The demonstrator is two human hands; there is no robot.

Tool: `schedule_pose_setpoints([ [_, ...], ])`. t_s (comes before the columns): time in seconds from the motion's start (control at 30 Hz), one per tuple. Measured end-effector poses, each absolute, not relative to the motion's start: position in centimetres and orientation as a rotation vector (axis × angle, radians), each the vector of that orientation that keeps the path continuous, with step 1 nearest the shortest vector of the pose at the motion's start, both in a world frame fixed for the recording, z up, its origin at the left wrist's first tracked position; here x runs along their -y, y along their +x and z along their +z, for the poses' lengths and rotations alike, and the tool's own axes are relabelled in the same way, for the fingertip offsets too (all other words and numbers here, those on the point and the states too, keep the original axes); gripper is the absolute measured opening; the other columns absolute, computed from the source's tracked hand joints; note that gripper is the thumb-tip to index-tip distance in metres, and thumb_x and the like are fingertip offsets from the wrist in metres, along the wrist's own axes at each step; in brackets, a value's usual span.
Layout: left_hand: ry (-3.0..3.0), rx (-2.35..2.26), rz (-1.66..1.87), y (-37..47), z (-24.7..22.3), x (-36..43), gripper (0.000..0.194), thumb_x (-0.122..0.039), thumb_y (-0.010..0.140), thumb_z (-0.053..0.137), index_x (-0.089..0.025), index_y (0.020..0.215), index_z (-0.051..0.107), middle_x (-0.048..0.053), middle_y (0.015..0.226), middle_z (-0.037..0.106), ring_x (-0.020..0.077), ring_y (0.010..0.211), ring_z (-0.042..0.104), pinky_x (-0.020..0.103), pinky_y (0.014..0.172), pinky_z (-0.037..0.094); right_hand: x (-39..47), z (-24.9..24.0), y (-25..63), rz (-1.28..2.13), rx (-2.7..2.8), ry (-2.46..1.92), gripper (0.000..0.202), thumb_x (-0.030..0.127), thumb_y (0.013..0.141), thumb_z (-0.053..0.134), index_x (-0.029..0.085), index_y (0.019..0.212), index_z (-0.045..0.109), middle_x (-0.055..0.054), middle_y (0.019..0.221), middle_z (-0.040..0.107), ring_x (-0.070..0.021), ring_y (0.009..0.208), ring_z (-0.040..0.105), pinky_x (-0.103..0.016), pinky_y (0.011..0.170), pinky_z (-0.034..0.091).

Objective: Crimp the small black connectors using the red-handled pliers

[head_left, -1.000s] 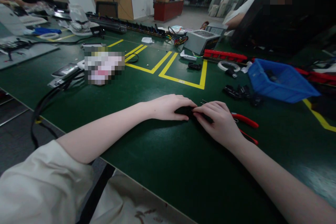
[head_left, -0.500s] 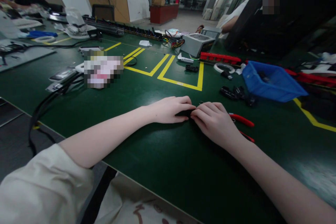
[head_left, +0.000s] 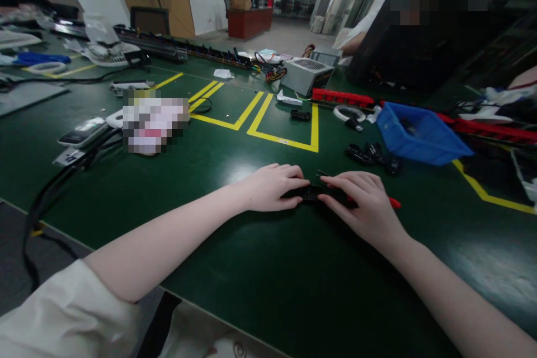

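Observation:
My left hand is closed on a small black plastic part, pinching its left end between thumb and fingers just above the green table. My right hand is at the part's right end, its thumb and fingers apart with a gap between them. A thin dark pin-like piece sticks up by the right index fingertip; whether it belongs to the part I cannot tell. Behind the right hand lie pliers with red handles, mostly hidden by it.
A blue bin stands at the right, with several black parts before it. Farther back are a grey power supply, a red strip and a white cable coil. At left lie a phone-like device and black cables.
My right hand has drawn back to the right and its thumb and fingers have parted, baring more of the black part. My left hand keeps its hold. The view has shifted slightly.

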State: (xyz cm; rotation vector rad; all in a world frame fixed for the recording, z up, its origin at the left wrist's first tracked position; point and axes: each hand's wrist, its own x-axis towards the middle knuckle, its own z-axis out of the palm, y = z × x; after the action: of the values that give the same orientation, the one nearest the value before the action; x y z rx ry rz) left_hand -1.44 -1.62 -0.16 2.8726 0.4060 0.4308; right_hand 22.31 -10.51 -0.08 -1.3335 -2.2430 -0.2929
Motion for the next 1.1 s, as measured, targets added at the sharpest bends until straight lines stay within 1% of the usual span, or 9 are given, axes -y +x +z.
schedule_pose_setpoints([
  [0.13,2.783,-0.377,0.437,-1.6,-0.2,1.2,0.040,-0.029,0.097,0.050,-0.016,0.135,0.056,0.010,0.125,0.061,0.0225,0.110,0.060,0.037,0.094,0.047,12.0,0.1,25.7,-0.455,2.224,-1.587,0.037,0.042,0.092,0.056,0.022,0.122,0.063,-0.012,0.111,0.067,-0.0307,0.105,0.061,-0.049,0.089,0.044],
  [0.23,2.745,-0.328,0.441,-1.4,-0.2,1.0,0.039,-0.026,0.098,0.049,-0.018,0.135,0.056,0.009,0.125,0.062,0.0224,0.112,0.058,0.037,0.095,0.046,13.5,-1.0,27.9,-0.383,2.174,-1.796,0.053,0.055,0.090,0.053,0.020,0.129,0.058,-0.015,0.118,0.064,-0.0357,0.108,0.060,-0.052,0.086,0.047],
  [0.3,2.721,-0.312,0.438,-1.2,-0.2,0.9,0.037,-0.026,0.098,0.048,-0.019,0.134,0.057,0.009,0.127,0.062,0.0225,0.113,0.058,0.037,0.095,0.046,14.2,-1.6,28.6,-0.276,2.135,-1.891,0.059,0.058,0.090,0.051,0.019,0.134,0.053,-0.016,0.122,0.063,-0.0337,0.106,0.061,-0.049,0.082,0.050],
  [0.53,2.695,-0.336,0.432,-0.9,0.0,0.8,0.030,-0.026,0.098,0.049,-0.021,0.124,0.063,0.008,0.129,0.061,0.0229,0.116,0.057,0.041,0.100,0.044,13.4,-1.7,29.1,-0.222,2.124,-1.883,0.053,0.052,0.093,0.047,0.022,0.135,0.053,-0.014,0.123,0.063,-0.0320,0.108,0.061,-0.050,0.087,0.051],
  [0.67,2.671,-0.325,0.414,-1.0,0.3,0.5,0.029,-0.028,0.098,0.049,-0.021,0.122,0.063,0.008,0.129,0.061,0.0221,0.118,0.057,0.040,0.103,0.043,12.9,-1.6,29.6,-0.272,2.132,-1.779,0.047,0.054,0.087,0.056,0.025,0.124,0.059,-0.013,0.111,0.067,-0.0313,0.094,0.066,-0.047,0.074,0.056],
  [0.77,2.685,-0.314,0.413,-1.1,0.3,0.3,0.027,-0.030,0.098,0.048,-0.022,0.119,0.063,0.007,0.128,0.061,0.0218,0.118,0.057,0.041,0.105,0.041,12.9,-1.4,29.6,-0.323,2.108,-1.727,0.036,0.052,0.085,0.060,0.028,0.112,0.061,-0.012,0.103,0.068,-0.0299,0.086,0.068,-0.044,0.068,0.057],
  [0.83,2.702,-0.293,0.423,-1.2,0.3,0.1,0.027,-0.034,0.099,0.049,-0.021,0.118,0.064,0.007,0.127,0.061,0.0204,0.118,0.056,0.040,0.108,0.040,12.9,-1.1,29.4,-0.376,2.099,-1.717,0.036,0.056,0.083,0.062,0.030,0.107,0.062,-0.012,0.099,0.068,-0.0288,0.083,0.068,-0.043,0.064,0.057],
  [0.93,2.718,-0.292,0.441,-1.3,0.0,0.0,0.028,-0.038,0.098,0.051,-0.021,0.116,0.064,0.006,0.127,0.060,0.0195,0.118,0.057,0.037,0.109,0.040,12.7,-0.9,29.4,-0.428,2.082,-1.713,0.041,0.060,0.079,0.065,0.028,0.104,0.063,-0.013,0.098,0.069,-0.0284,0.083,0.068,-0.042,0.064,0.056],
  [1.1,2.697,-0.292,0.443,-1.4,-0.3,0.0,0.025,-0.035,0.098,0.053,-0.020,0.115,0.065,0.007,0.126,0.060,0.0194,0.117,0.057,0.035,0.102,0.045,12.4,-1.4,30.1,-0.605,2.113,-1.643,0.037,0.053,0.082,0.064,0.023,0.105,0.064,-0.017,0.102,0.069,-0.0297,0.086,0.067,-0.043,0.071,0.054],
])
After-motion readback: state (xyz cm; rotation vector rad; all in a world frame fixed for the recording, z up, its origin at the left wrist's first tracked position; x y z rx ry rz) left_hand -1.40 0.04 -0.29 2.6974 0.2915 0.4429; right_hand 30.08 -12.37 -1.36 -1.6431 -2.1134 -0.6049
